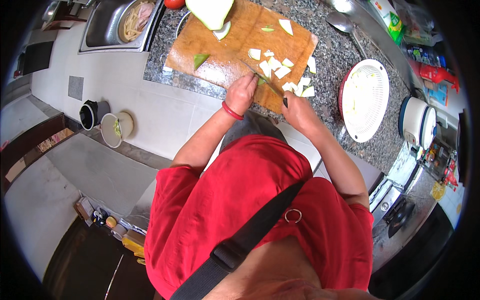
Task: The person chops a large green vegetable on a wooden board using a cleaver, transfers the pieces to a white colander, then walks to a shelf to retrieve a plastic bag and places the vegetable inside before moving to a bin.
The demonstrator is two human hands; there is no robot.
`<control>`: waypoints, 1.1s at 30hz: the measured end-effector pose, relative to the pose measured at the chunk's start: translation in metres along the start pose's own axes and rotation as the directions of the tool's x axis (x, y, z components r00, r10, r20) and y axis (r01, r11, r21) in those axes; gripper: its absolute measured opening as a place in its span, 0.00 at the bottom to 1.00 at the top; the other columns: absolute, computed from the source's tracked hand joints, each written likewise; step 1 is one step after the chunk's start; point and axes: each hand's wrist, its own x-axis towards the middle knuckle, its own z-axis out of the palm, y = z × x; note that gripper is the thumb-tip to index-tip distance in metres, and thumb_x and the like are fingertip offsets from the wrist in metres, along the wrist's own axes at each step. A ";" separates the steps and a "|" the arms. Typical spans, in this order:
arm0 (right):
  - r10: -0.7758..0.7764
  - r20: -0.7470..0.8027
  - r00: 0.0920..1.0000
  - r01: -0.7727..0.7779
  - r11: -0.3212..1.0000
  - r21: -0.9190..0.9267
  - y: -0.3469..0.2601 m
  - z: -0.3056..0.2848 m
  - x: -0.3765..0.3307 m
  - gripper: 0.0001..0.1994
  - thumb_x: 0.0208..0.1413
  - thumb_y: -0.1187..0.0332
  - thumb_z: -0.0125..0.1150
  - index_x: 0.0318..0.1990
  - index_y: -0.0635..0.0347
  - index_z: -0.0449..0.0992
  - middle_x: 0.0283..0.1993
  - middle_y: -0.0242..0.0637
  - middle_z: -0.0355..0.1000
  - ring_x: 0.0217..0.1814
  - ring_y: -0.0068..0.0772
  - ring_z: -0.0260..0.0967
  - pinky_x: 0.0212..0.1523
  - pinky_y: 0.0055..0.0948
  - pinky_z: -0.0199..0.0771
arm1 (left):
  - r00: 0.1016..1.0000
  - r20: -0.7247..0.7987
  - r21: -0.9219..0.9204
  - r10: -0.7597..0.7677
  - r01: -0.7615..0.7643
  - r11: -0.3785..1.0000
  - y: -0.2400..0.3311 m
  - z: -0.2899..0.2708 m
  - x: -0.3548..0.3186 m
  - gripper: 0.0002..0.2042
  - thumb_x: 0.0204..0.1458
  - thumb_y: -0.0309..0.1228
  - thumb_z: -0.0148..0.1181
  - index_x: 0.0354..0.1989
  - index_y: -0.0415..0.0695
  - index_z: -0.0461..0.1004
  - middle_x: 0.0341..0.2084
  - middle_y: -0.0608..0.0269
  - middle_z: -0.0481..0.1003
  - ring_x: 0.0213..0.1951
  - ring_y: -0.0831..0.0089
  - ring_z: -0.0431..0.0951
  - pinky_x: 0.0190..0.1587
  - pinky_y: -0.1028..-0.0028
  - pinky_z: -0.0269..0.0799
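Note:
My right hand [299, 111] grips the dark handle of a kitchen knife [270, 86], its blade slanting up and left over the wooden cutting board [220, 57]. Close beside the blade, my left hand [241, 92] has its fingers bent together, pressing on a small green-skinned piece [260, 81] that is mostly covered. Several pale cut pieces [282, 71] of a green-skinned gourd or melon lie around the knife, some spilling past the board's right edge. A large pale chunk [210, 11] rests at the board's far side, with a wedge near it. A green-skinned wedge [200, 61] lies to the left.
A white colander [368, 100] holding pale pieces stands on the granite counter [327, 90] at right. Beyond it are a metal ladle [345, 25] and a white-and-blue appliance [416, 121]. The sink [100, 36] is at far left, and two bins [118, 131] stand on the floor.

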 end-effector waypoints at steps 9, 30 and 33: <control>0.038 -0.011 0.999 -0.038 0.999 -0.006 0.004 0.013 0.022 0.12 0.49 0.69 0.50 0.38 0.69 0.66 0.29 0.60 0.69 0.36 0.57 0.69 0.38 0.47 0.68 | 1.000 0.002 -0.014 0.018 -0.018 1.000 -0.001 -0.001 -0.001 0.11 0.39 0.20 0.54 0.35 0.35 0.73 0.36 0.54 0.72 0.31 0.62 0.73 0.33 0.69 0.71; 0.025 0.031 0.999 -0.028 0.996 0.079 0.007 -0.004 0.013 0.12 0.49 0.69 0.50 0.38 0.69 0.67 0.29 0.58 0.69 0.36 0.56 0.69 0.37 0.46 0.67 | 0.998 -0.062 -0.001 0.020 -0.020 1.000 0.001 0.003 0.010 0.06 0.41 0.20 0.55 0.29 0.34 0.72 0.34 0.53 0.72 0.31 0.61 0.73 0.31 0.68 0.71; 0.010 0.033 0.999 -0.009 1.000 -0.024 -0.001 -0.008 0.011 0.10 0.49 0.69 0.50 0.35 0.68 0.67 0.28 0.58 0.70 0.36 0.56 0.69 0.38 0.47 0.68 | 0.999 -0.034 -0.001 0.010 -0.010 1.000 0.000 0.004 0.006 0.06 0.41 0.20 0.55 0.30 0.35 0.72 0.34 0.53 0.72 0.31 0.62 0.73 0.31 0.69 0.71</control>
